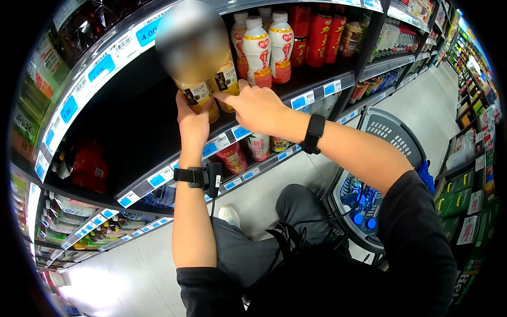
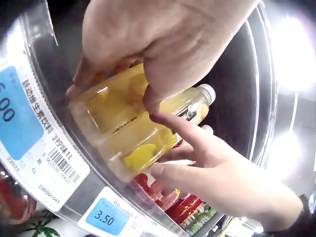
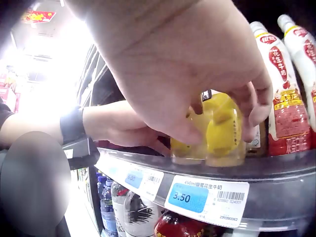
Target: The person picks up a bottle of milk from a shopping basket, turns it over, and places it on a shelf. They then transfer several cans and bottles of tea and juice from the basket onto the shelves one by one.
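Two clear bottles of yellow drink stand side by side at the shelf's front edge. My left hand point(image 1: 193, 119) grips the left yellow drink bottle point(image 1: 197, 96), with the thumb on one side and the fingers round the other. My right hand point(image 1: 259, 107) holds the right yellow drink bottle point(image 3: 225, 129) between thumb and fingers, its index finger reaching across toward the left bottle. In the left wrist view the two bottles lean close together, and one white cap point(image 2: 207, 93) shows. A blurred patch hides their tops in the head view.
White-and-red peanut milk bottles point(image 1: 257, 53) stand just right of my hands, then red cans point(image 1: 319, 39). Price tags point(image 3: 205, 200) line the shelf edge point(image 3: 276, 177). A grey basket point(image 1: 388, 132) with blue-capped water bottles point(image 1: 364, 211) stands at my right.
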A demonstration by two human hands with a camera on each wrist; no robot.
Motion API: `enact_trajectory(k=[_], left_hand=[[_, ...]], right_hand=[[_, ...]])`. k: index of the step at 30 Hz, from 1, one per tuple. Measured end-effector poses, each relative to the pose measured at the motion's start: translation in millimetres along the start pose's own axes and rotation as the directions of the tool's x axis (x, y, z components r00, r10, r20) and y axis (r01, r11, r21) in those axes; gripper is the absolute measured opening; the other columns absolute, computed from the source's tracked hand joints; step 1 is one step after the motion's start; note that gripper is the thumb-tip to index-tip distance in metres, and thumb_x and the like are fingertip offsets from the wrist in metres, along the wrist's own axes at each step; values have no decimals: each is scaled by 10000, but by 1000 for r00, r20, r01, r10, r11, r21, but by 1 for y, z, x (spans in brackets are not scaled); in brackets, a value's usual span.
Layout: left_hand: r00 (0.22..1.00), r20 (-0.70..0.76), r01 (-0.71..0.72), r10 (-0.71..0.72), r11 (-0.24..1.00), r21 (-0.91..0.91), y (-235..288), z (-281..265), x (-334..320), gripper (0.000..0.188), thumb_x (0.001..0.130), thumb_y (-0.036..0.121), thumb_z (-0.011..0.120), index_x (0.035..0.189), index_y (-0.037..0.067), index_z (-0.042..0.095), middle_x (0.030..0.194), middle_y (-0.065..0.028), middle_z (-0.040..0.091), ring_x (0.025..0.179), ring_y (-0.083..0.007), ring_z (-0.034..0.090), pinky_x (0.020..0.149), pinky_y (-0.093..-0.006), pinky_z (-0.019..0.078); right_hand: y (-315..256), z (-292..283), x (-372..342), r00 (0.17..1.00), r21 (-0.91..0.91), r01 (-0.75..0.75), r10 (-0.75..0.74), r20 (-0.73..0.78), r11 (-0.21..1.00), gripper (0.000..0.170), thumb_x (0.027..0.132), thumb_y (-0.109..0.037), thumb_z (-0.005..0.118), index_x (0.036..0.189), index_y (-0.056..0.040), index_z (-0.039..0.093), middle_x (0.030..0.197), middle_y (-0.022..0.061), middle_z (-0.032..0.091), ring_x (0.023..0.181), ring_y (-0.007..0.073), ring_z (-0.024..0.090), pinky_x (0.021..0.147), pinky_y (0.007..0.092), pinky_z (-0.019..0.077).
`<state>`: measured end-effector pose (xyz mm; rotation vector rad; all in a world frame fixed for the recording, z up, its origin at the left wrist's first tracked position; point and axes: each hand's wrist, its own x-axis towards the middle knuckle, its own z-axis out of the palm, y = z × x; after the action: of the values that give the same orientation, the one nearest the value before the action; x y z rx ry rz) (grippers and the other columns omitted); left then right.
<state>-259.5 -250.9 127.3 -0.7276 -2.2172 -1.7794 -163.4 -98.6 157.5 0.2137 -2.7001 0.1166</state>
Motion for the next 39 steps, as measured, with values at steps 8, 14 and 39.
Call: enact_trajectory(k=[8, 14, 39], left_hand=[[1000, -7, -21, 21, 1000, 19, 2, 15, 2, 635, 874, 92, 693, 1395, -21, 348, 1248, -233, 595, 1154, -307, 607, 954, -370, 482], [999, 2, -42, 42, 999, -17, -3, 23, 4, 610, 885, 59, 659, 1394, -25, 333, 1263, -251, 574, 1179, -345, 584, 966, -382, 468], [962, -38, -272, 269, 953, -133, 17, -10, 5, 466, 938, 83, 637, 1327, -94, 452, 1361, -205, 493, 1252, -252, 504, 1045, -351, 439]], right_hand=[[1, 4, 2, 995, -34, -99, 99, -4, 995, 621, 795, -114, 619, 1396, -146, 467, 981, 279, 566, 764, 388, 665, 648, 452, 556], [3, 4, 4, 987, 34, -152, 150, 56, 988, 624, 794, -114, 610, 1399, -127, 458, 1013, 284, 586, 821, 394, 666, 680, 469, 549], [154, -45, -316, 717, -18, -697, 697, -20, 717, 188, 920, -217, 585, 1050, -85, 615, 812, 85, 673, 703, 220, 653, 643, 348, 509]])
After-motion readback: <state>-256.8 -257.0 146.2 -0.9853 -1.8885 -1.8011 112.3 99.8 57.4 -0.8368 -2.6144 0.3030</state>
